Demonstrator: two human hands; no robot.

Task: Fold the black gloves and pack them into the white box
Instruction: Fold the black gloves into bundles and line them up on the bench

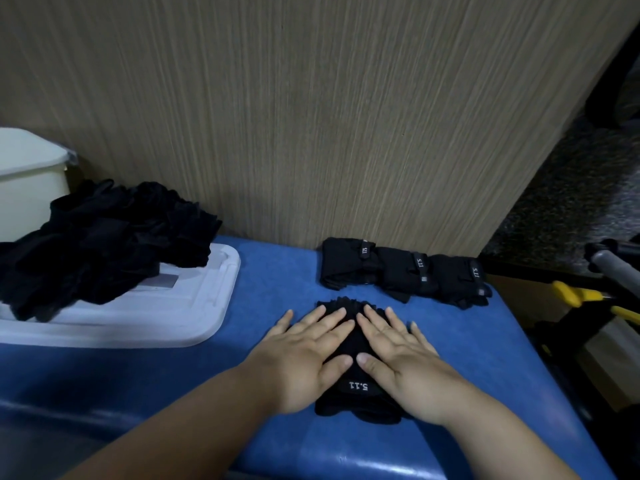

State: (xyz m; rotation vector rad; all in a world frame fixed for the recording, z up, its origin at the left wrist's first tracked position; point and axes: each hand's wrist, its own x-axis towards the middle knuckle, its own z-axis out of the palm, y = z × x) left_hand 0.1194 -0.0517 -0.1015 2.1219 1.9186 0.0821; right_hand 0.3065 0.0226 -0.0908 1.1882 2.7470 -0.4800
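L hand (304, 351) and R hand (405, 358) lie flat w/ fingers straight, pressing one black glove (358, 386) onto the blue table (277, 271), near center, nothing gripped. 3 folded gloves (405, 271) sit in a row far right by the wood wall (346, 116). The unfolded pile (104, 244) is on the white box (156, 306), left.

Setting: indoor back-room work spot, improvised for packing; the exact kind of premises cannot be told.
Landmark: blue padded vinyl bench (277, 271).
- Behind the bench: wood-grain laminate panel (311, 116).
- On the bench, left end: white plastic box lid (156, 317) bearing a heap of loose black gloves (104, 244).
- On the bench, far edge: row of folded black gloves (405, 271).
- Beyond the bench's left end: cream bin (27, 188) with a plastic liner.
- Right of the bench: dark speckled floor (571, 202) and yellow-and-black metal gear (581, 299).
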